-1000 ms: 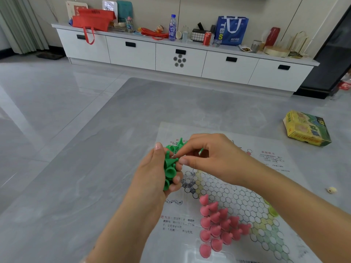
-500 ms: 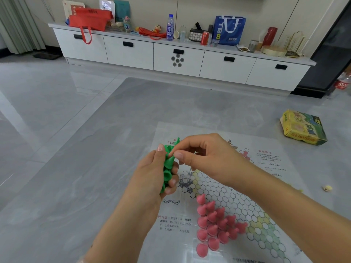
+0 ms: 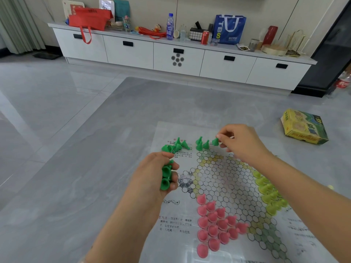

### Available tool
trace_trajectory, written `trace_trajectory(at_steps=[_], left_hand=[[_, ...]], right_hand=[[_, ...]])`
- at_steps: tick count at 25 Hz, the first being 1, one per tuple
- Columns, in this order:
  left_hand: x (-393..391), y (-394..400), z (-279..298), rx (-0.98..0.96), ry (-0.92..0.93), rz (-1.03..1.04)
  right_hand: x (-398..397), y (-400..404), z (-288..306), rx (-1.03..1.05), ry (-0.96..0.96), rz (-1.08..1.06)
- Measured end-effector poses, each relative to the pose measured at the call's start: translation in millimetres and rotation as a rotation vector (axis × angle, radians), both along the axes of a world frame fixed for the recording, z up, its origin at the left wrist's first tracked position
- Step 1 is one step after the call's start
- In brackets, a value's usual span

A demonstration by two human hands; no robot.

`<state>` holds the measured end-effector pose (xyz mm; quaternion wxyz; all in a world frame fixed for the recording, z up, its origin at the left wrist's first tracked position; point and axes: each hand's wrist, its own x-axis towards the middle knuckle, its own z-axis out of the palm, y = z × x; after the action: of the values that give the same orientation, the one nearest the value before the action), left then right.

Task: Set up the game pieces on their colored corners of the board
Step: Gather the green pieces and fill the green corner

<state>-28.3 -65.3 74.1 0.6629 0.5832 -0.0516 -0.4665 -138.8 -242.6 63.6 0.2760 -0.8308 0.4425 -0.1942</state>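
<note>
While a paper game board (image 3: 224, 179) lay flat on a grey table (image 3: 95, 168), pink pieces (image 3: 214, 224) stood packed on its nearest corner, at six o'clock. Yellow-green pieces (image 3: 269, 194) filled the corner at four o'clock. At nine o'clock, the left hand (image 3: 153, 177) curled around a stack of green pieces (image 3: 165, 176). Farther off, at twelve o'clock, the right hand (image 3: 241, 143) pinched one green piece (image 3: 215, 141) at the board's far corner, just beside three upright green pieces (image 3: 201, 144). A loose heap of green pieces (image 3: 175, 146) lay at eleven o'clock. A yellow box (image 3: 303, 127) sat at two o'clock, well apart. Beyond stood a white cabinet (image 3: 178, 56).
</note>
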Motion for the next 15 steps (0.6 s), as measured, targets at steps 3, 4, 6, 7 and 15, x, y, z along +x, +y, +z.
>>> trace_trajectory(at_steps=[3, 4, 6, 7, 15], left_hand=[[-1, 1, -2, 0.017, -0.073, -0.036], [-1, 1, -3, 0.020, -0.090, -0.046], [0, 1, -3, 0.024, -0.116, -0.065], [0, 1, -3, 0.026, -0.124, -0.072], [1, 2, -1, 0.016, -0.095, -0.064]], right_hand=[[3, -2, -10, -0.080, 0.103, -0.001], [4, -2, -12, -0.094, 0.113, -0.005], [5, -3, -16, -0.095, 0.126, -0.009], [5, -2, -17, -0.093, 0.133, -0.008], [6, -1, -18, -0.095, 0.164, 0.014]])
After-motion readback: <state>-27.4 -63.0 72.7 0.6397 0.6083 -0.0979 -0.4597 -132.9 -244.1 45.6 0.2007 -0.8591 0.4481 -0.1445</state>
